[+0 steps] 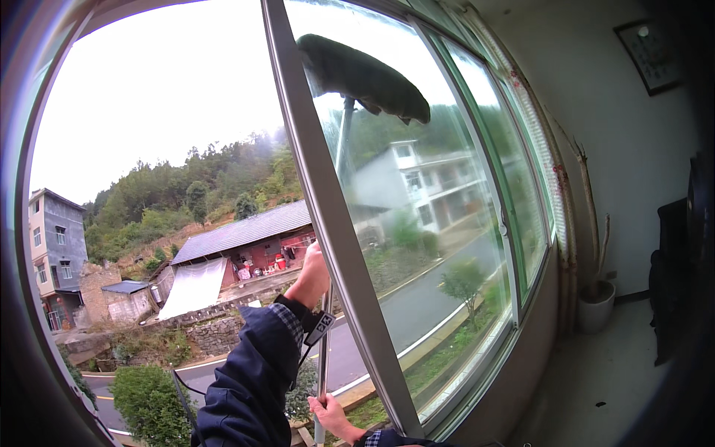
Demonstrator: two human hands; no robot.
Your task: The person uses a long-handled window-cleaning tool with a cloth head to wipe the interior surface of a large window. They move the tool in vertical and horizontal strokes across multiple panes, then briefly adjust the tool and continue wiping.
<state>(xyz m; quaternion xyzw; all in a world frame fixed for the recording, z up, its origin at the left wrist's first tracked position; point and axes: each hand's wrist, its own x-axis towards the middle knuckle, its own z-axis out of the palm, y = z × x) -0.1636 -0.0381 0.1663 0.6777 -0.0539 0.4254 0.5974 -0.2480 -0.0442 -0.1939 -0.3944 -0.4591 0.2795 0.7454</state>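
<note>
My left hand [313, 275] is raised through the open part of the window and closed around a metal pole [323, 363]; the window frame hides its fingers. Lower on that same pole, my right hand [333, 418] grips it near the bottom of the view. The pole rises behind the sash's upright frame [335, 223] and shows again through the glass. At its top a dark cloth-covered mop head [366, 78] lies against or close to the outer side of the window pane [402, 184]. The pane looks streaky.
Right of the pane stand more sliding sashes [497, 167] and a gathered curtain [550, 145]. A white pot [596, 307] with bare stems is on the floor by the wall. A framed picture [651, 56] hangs above. Outside lies a road [352, 352] with houses beyond.
</note>
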